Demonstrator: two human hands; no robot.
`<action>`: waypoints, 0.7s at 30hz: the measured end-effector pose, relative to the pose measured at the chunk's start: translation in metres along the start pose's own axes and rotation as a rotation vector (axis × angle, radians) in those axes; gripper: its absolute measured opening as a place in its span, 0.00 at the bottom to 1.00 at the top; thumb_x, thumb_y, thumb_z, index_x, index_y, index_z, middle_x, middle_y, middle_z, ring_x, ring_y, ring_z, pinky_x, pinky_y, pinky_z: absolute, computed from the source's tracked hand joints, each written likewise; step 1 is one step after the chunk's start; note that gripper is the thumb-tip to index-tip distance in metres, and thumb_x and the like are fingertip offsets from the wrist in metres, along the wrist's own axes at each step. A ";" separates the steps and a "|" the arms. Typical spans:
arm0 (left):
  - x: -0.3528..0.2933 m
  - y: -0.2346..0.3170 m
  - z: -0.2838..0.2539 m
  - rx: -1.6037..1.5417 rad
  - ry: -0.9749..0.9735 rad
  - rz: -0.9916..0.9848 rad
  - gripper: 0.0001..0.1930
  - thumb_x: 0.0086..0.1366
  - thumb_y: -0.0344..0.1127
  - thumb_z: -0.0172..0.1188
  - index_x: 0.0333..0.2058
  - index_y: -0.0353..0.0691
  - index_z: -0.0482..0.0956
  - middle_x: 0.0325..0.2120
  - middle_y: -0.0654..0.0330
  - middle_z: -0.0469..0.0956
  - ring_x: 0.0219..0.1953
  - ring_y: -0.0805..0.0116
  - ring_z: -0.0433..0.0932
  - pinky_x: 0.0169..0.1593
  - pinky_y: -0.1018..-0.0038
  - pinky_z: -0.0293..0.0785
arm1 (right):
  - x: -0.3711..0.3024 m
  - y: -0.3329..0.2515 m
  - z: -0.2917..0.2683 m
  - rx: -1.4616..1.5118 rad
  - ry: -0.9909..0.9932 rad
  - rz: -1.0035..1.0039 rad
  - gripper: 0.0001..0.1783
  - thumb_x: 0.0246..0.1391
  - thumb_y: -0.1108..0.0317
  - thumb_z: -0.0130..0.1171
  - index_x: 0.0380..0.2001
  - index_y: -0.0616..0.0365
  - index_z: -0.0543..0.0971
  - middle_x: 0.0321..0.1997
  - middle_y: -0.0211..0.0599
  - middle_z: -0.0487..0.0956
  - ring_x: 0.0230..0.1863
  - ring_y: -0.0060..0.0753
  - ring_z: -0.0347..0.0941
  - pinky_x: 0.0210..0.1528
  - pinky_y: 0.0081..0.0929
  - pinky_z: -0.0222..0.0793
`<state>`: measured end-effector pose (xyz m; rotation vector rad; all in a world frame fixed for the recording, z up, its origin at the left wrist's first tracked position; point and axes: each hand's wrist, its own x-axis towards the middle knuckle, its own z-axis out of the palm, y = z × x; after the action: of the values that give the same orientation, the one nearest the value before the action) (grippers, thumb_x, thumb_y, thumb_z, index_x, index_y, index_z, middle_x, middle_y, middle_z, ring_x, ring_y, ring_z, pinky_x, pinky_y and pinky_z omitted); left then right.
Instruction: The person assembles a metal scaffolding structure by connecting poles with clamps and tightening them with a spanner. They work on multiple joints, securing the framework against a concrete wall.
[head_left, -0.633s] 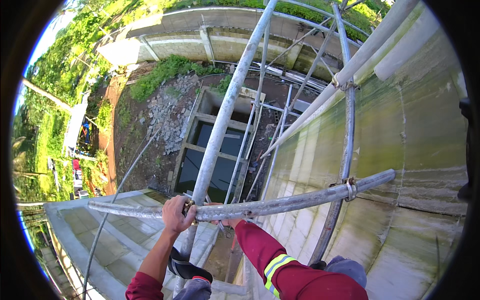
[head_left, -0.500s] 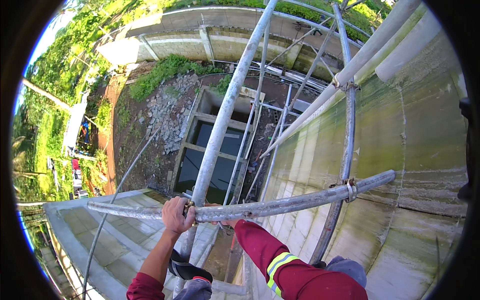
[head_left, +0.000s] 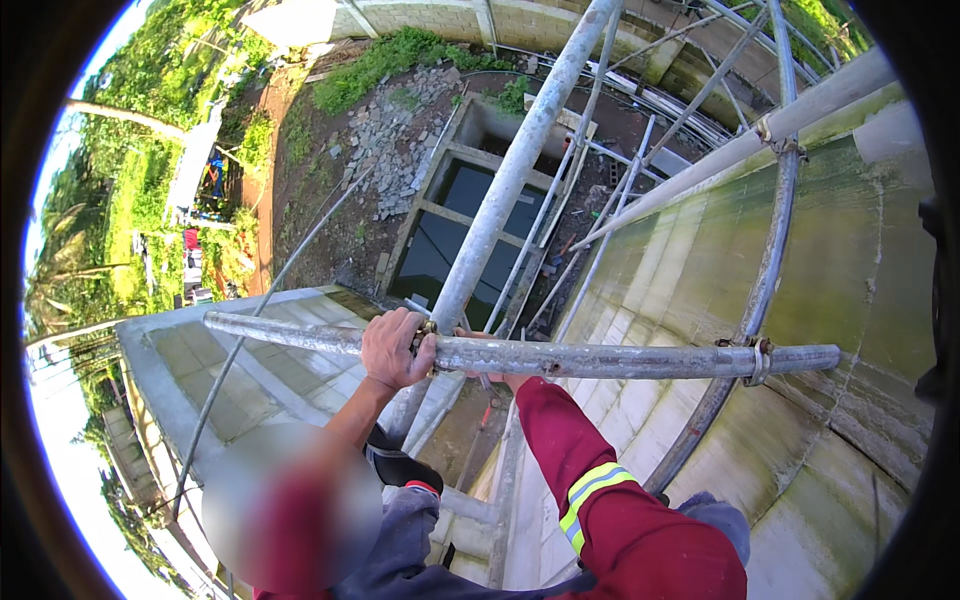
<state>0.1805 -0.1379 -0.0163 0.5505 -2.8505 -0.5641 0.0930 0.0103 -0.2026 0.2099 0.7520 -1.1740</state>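
The person stands high on a scaffold, and the work in hand reads as holding onto the horizontal tube [head_left: 620, 358], which crosses the middle of the view from about 9 o'clock to 3 o'clock. The left hand [head_left: 396, 348] is on it just left of centre, its fingers closed over the top of the tube right beside the joint where the upright tube [head_left: 520, 170] rises toward 12 o'clock. The right hand [head_left: 508, 378] comes up on a red sleeve with a reflective band from 5 o'clock and meets the tube from underneath. Most of it is hidden behind the metal, so I cannot tell whether its fingers are wrapped around the tube or only resting against it. Any next move seems to call for keeping one firm hold while the other hand shifts, and for sliding along the tube rather than letting go. Room is tight. At 3 o'clock the tube ends in a coupler [head_left: 754, 360] on a curved brace close against the mossy concrete wall [head_left: 860, 300], and a slanting tube [head_left: 720, 160] cuts across at 1 o'clock. At 8 o'clock lies a flat concrete roof [head_left: 230, 370]. Toward 11 and 12 o'clock the drop is open, down to a water-filled pit [head_left: 470, 215] far below.
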 end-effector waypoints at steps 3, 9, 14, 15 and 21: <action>-0.001 -0.001 -0.002 0.006 -0.002 0.001 0.14 0.58 0.45 0.58 0.33 0.40 0.77 0.24 0.57 0.70 0.27 0.54 0.72 0.33 0.60 0.66 | 0.000 0.000 0.003 -0.008 0.005 0.005 0.19 0.68 0.50 0.53 0.48 0.53 0.81 0.35 0.32 0.82 0.25 0.23 0.73 0.23 0.29 0.67; 0.001 0.002 -0.001 -0.003 0.004 0.009 0.14 0.58 0.46 0.58 0.34 0.40 0.78 0.24 0.57 0.70 0.27 0.55 0.72 0.33 0.61 0.65 | 0.002 -0.003 0.003 -0.021 0.027 0.000 0.20 0.68 0.49 0.53 0.47 0.53 0.81 0.35 0.32 0.83 0.25 0.23 0.73 0.23 0.29 0.68; -0.001 0.001 0.000 0.020 -0.011 -0.002 0.15 0.59 0.48 0.57 0.33 0.41 0.77 0.23 0.57 0.69 0.26 0.54 0.71 0.32 0.60 0.64 | -0.004 -0.004 0.006 -0.002 -0.011 0.012 0.19 0.68 0.49 0.54 0.45 0.53 0.81 0.34 0.30 0.82 0.24 0.23 0.73 0.23 0.29 0.68; 0.000 0.001 -0.001 0.010 -0.001 -0.001 0.16 0.60 0.48 0.56 0.32 0.40 0.76 0.23 0.56 0.68 0.26 0.53 0.70 0.31 0.59 0.64 | -0.004 -0.005 0.006 0.012 -0.055 0.030 0.19 0.67 0.49 0.55 0.43 0.53 0.81 0.32 0.29 0.81 0.24 0.23 0.73 0.23 0.28 0.68; -0.002 -0.001 0.000 0.032 -0.029 -0.013 0.15 0.60 0.49 0.57 0.31 0.43 0.76 0.23 0.58 0.67 0.27 0.56 0.71 0.32 0.62 0.64 | -0.007 -0.015 0.007 -0.070 0.046 0.073 0.20 0.68 0.46 0.52 0.41 0.50 0.80 0.29 0.25 0.78 0.22 0.19 0.69 0.22 0.22 0.62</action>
<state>0.1823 -0.1382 -0.0165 0.5708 -2.8903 -0.5341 0.0816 0.0061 -0.1898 0.2054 0.8183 -1.0750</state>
